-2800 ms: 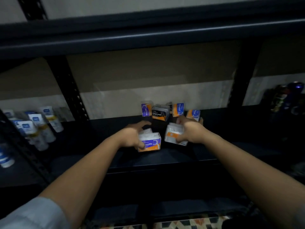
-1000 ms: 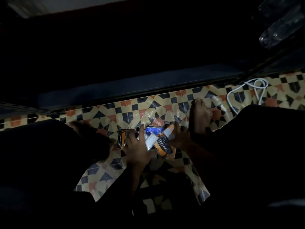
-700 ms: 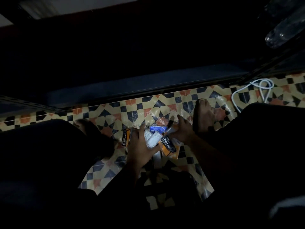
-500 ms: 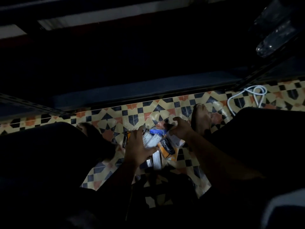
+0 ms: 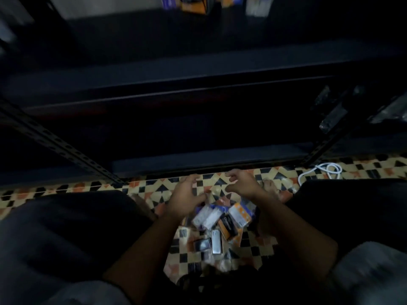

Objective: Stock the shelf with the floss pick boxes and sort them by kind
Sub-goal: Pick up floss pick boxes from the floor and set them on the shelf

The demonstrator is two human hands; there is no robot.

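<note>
A loose pile of floss pick boxes (image 5: pixel 217 221) lies on the patterned floor tiles between my knees: white, orange-and-blue and black charcoal ones. My left hand (image 5: pixel 186 195) hovers just beyond the pile, fingers loosely curled, thumb near a white box, nothing in its grip. My right hand (image 5: pixel 242 184) hangs beside it, fingers also loosely curled and empty. Several floss boxes (image 5: pixel 193 5) stand blurred on the shelf at the top edge of the view. The dark shelf board (image 5: pixel 198 69) runs across below them.
A lower dark shelf board (image 5: pixel 209 157) sits just above the floor in front of my hands. Perforated black uprights (image 5: pixel 55 142) slant at left and right. A white cable (image 5: pixel 323 170) lies coiled on the tiles at right. My bare foot (image 5: pixel 271 190) is beside the pile.
Both hands have let go of the boxes they were gathering on the floor and lifted forward off the pile. The camera has tilted up, bringing the stocked shelf into view.
</note>
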